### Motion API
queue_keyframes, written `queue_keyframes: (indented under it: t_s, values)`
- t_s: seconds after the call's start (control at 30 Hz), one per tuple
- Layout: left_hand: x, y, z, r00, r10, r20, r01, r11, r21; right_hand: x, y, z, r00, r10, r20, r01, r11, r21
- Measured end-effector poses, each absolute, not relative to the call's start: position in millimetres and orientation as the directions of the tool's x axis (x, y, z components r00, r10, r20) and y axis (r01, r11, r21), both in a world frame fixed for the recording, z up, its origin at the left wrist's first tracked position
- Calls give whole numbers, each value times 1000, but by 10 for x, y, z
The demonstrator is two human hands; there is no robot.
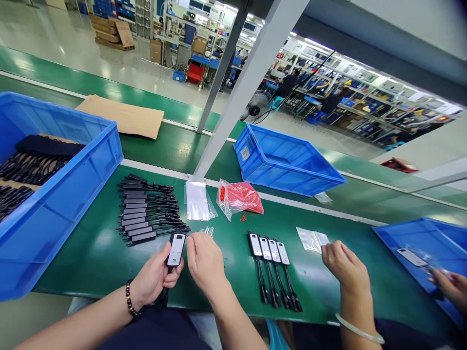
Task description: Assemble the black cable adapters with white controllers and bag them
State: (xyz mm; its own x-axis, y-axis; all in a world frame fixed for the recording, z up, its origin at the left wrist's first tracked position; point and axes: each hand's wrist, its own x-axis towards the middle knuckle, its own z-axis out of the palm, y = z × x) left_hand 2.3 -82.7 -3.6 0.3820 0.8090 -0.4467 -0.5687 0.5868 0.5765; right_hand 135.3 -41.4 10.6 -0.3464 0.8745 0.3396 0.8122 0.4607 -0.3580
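Left hand (pixel 155 277) pinching device (pixel 176 250). Right hand (pixel 206 260) beside device's top; cannot tell its grip. Left of grip: blue bin (pixel 73 204) containing black cabled units (pixel 40 163).

The row of four devices (pixel 273 249) lies on the table (pixel 109 272). To its left are the device (pixel 176 248) in the left hand (pixel 153 279), the pile of cabled devices (pixel 134 210), and, farthest left, a loaded crate (pixel 73 199). Behind it sit the bag of small rings (pixel 248 194) and, farther back, a second crate (pixel 292 177); behind and left, a flat bag (pixel 198 200); to its right, a small bag (pixel 312 239), then a third crate (pixel 386 236).
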Motion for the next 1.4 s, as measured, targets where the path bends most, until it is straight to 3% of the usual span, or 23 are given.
queue_keyframes:
  t_s: [0.37, 0.63, 0.93, 1.0, 1.1, 1.2, 1.3, 1.4]
  values:
    - [47, -823, -20, 360, 816, -452, -561, 577, 594, 1346, -426, 94, -337, 898, 284, 819, 428, -381]
    - [48, -828, -17, 362, 827, -430, -558, 562, 610, 1365, -374, 160, -345, 931, 117, 705, 339, -623]
    - [35, -800, -6, 336, 833, -439, -572, 551, 607, 1549, -429, 252, -417, 904, 89, 537, 325, -778]
    - [10, -785, -15, 314, 838, -446, -586, 541, 603, 1666, -353, 222, -378, 921, 90, 627, 326, -708]
    - [-26, -774, -40, 277, 840, -466, -605, 530, 595, 1798, -162, 10, -268, 961, 66, 858, 269, -438]
    - [-55, -782, -59, 266, 839, -475, -614, 527, 588, 1840, -8, -288, -193, 981, 24, 961, 193, -198]
    - [-93, -797, -50, 277, 838, -471, -612, 531, 586, 1852, 41, -452, -128, 991, 42, 979, 133, -154]
    - [-138, -806, -24, 293, 855, -428, -576, 515, 635, 1916, 62, -421, -47, 992, 114, 970, 73, -231]
